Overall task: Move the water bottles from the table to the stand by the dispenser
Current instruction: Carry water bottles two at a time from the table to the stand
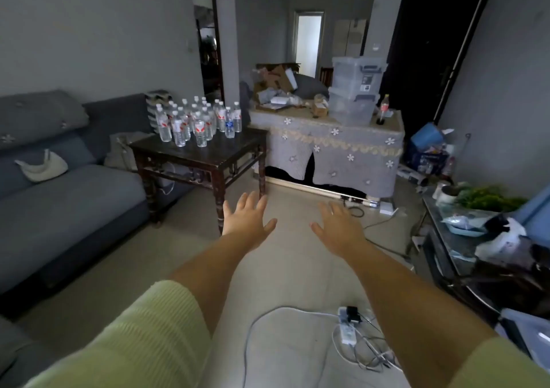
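I see a grey-blue sofa [68,197] filling the left side of the room, with a pale curved cushion [41,169] lying on its seat. Across the room, against the far wall, stands a long table under a grey cloth with white flowers [336,155]; on it sit cardboard boxes and papers [276,90], two stacked clear storage bins [354,90] and a cola bottle [384,108] near its right end. Between the sofa and that covered table stands the dark wooden side table [208,155], and the water bottles [196,120] are all on its top, upright and packed in a tight cluster toward its far left part, most with red-and-white labels and one with a blue label at the right edge of the group. At the right edge of my view a low glass-topped stand [452,239] carries green plants, a white cup and a bag, though that side is blurred. My two bare forearms reach forward over the pale floor, pale green sleeves pushed up. My left hand [248,221] hangs in the air just in front of the side table's near leg, palm down, fingers straight and spread wide, holding nothing. My right hand [337,230] is level with it and apart from it, also flat with fingers spread and empty. On the floor below my arms lies a white power strip [346,325] with a tangle of cables.
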The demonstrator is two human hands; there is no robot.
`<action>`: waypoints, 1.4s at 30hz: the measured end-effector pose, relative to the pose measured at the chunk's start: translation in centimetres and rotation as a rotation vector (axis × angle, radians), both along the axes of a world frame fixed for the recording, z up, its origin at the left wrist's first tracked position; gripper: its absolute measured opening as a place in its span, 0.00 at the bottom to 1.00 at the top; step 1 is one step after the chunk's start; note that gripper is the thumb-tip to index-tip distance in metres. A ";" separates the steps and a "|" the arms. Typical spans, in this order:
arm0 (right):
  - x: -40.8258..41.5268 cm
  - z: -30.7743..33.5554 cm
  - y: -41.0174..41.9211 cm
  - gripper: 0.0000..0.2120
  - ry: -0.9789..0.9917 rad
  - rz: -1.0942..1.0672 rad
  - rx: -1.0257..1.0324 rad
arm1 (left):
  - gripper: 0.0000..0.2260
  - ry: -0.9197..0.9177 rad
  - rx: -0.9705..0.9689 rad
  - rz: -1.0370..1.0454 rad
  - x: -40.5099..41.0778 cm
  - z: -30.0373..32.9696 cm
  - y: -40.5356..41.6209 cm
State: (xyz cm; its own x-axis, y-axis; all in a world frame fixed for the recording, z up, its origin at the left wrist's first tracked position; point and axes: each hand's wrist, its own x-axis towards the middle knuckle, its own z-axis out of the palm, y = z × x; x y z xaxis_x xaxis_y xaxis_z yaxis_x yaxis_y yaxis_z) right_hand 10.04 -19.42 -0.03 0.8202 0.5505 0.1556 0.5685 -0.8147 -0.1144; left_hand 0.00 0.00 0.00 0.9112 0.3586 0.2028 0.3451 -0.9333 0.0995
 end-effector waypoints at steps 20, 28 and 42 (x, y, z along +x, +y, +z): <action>39.9 -0.3 16.2 0.28 0.040 0.147 -0.019 | 0.31 0.019 -0.119 0.277 35.2 -0.9 14.7; 50.4 -3.3 21.3 0.29 0.105 0.151 -0.055 | 0.31 0.068 -0.107 0.268 46.5 -2.2 20.4; 73.0 -1.7 41.5 0.28 0.105 0.225 0.003 | 0.31 0.070 -0.101 0.341 69.2 -1.8 40.7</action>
